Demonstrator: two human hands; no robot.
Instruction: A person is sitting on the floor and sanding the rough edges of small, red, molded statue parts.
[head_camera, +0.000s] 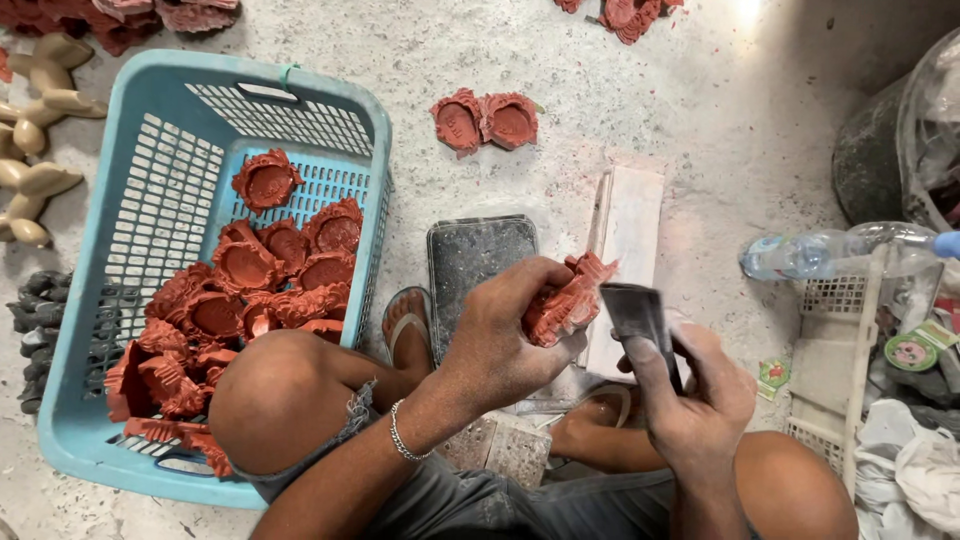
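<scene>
Knees and two hands over a red moulded piece, held above the floor beside the blue basket.

The left hand (505, 335) wraps its fingers round the red piece (567, 300), thumb side hidden, so it sits clamped in the palm just above a sandal (408, 325) and a grey tray (478, 262). The right hand (690, 395) pinches a folded grey sheet (635, 312) between thumb and fingers, its edge touching the piece. The piece looks stiff and light, with frilly edges that could chip; the thick middle seems the safest hold. Its long axis runs from lower left to upper right, jagged end toward the white board (628, 225). The basket (110, 300) holds many similar pieces.
</scene>
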